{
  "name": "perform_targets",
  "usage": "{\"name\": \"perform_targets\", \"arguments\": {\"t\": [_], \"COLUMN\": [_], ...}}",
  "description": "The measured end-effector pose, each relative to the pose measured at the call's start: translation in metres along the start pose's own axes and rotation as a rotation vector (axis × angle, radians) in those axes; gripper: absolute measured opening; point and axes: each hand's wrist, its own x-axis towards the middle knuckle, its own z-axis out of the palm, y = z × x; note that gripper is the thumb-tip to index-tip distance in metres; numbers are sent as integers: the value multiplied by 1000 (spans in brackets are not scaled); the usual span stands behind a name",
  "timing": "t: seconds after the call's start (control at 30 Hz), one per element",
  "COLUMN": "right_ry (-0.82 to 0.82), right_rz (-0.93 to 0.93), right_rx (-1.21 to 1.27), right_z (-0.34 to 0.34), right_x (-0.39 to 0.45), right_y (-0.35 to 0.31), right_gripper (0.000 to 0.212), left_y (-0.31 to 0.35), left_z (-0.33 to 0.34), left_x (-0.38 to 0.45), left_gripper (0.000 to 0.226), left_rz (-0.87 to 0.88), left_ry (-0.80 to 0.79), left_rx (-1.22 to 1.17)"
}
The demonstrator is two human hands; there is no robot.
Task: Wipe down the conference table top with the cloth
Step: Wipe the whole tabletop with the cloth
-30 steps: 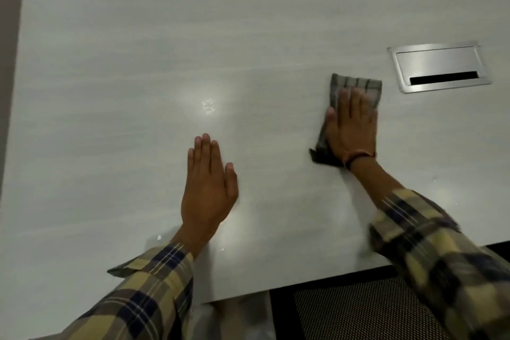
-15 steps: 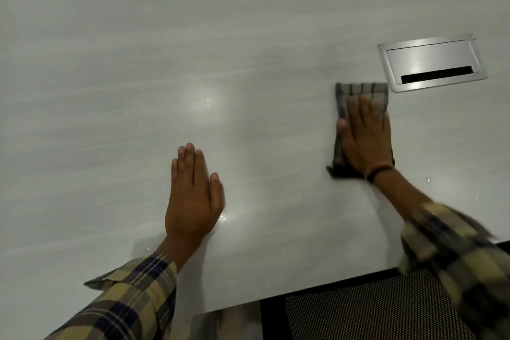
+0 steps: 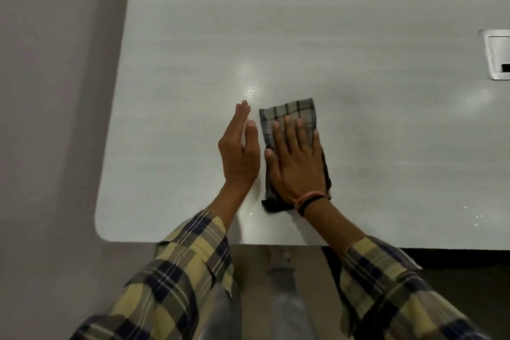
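Your right hand (image 3: 296, 163), flat on the cloth (image 3: 288, 116), swept left from the cable box (image 3: 496, 55) to your open left hand (image 3: 240, 154); table (image 3: 171, 174) left corner remains.

The flat right hand (image 3: 296, 163) hides the middle of the folded grey checked cloth (image 3: 289, 112), the picture's right edge cuts off the brushed-metal cable hatch (image 3: 498, 55), and both yellow-and-navy plaid sleeves (image 3: 176, 284) run blurred past the bottom edge.

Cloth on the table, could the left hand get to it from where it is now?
Probably yes. The left hand is open, right beside the cloth, with bare table around it. The right hand presses flat on most of the cloth, leaving its far end free.
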Motion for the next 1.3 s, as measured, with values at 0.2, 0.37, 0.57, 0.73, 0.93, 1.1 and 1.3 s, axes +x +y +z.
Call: {"name": "perform_targets", "arguments": {"t": [0.2,0.37,0.57,0.73,0.93,1.1,1.3], "right_ry": [-40,-147,-125,367,272,298,322], "right_rz": [-96,-77,-114,181,54,65,59], "right_rx": [44,192,572,619,260,217,221], "right_z": [45,56,22,15,43,49,48], "right_x": [28,39,26,43,52,57,57], "right_y": [-156,-239,-203,-146,-103,-102,-105], "right_gripper": [66,62,54,43,50,49,49], "left_y": [-46,-67,-70,-81,-102,-104,-107], "left_z": [-143,-220,-197,-149,-159,-169,-202], "left_x": [-12,-9,-13,2,48,107,16], "left_gripper": [40,45,57,67,66,65,63], "left_rz": [-61,-123,-6,132,204,44,135], "left_ry": [203,277,-62,-242,-205,-166,-243], "left_rx": [72,187,385,754,869,905,916]}}
